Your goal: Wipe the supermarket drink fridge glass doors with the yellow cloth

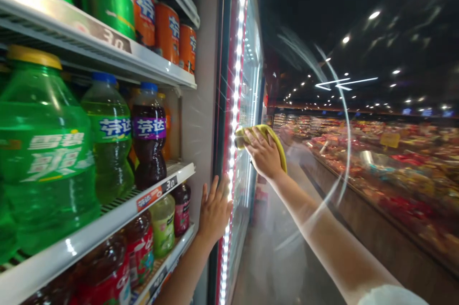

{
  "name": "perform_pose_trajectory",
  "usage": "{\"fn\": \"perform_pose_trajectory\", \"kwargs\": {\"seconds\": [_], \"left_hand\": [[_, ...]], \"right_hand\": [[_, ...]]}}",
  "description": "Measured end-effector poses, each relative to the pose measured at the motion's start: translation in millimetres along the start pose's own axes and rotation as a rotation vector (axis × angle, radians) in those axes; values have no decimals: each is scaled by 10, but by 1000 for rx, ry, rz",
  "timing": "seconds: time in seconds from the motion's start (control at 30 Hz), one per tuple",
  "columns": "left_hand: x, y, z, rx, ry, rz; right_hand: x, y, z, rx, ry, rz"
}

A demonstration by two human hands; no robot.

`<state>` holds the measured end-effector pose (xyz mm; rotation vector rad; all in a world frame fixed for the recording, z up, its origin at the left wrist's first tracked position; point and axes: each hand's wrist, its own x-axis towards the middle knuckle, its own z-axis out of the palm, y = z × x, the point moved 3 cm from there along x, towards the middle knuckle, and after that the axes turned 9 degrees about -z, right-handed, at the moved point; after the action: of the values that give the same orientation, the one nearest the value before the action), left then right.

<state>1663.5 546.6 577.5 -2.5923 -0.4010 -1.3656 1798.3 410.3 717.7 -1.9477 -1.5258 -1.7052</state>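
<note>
My right hand lies over a yellow cloth, pressing it against the glass door near its lit edge. Part of the cloth shows above and to the right of the fingers. Curved, whitish streaks and reflections show on the glass. Lower and to the left, my left hand is open, its fingers stretched upward beside the strip of white lights. It appears to rest on the cooler's side frame, though the exact contact is hard to tell. No object shows in it.
Cooler shelves fill the left side, with a large green bottle, a purple-labelled bottle and orange cans. Beyond the glass, a long display counter with blurred goods runs along the right.
</note>
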Motion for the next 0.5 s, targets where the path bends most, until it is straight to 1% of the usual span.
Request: {"fn": "perform_pose_trajectory", "kwargs": {"seconds": [0.1,0.17,0.23,0.27,0.3,0.37,0.43,0.5], "left_hand": [[96,-30,-75,36,67,23],[159,-58,-107,62,103,30],[218,-84,-118,90,125,23],[244,-93,-115,101,130,13],[265,-98,-107,109,134,4],[285,-98,-75,116,138,-8],[270,-88,-26,114,136,-10],[221,-76,32,105,128,-13]], "right_hand": [[671,284,-83,10,80,81],[1052,417,-123,31,134,94],[1333,478,-127,47,159,65],[1424,481,-112,52,163,45],[1478,467,-87,55,164,27],[1478,401,-19,56,164,2],[1364,305,52,54,166,-20],[1185,201,107,55,161,-52]]}}
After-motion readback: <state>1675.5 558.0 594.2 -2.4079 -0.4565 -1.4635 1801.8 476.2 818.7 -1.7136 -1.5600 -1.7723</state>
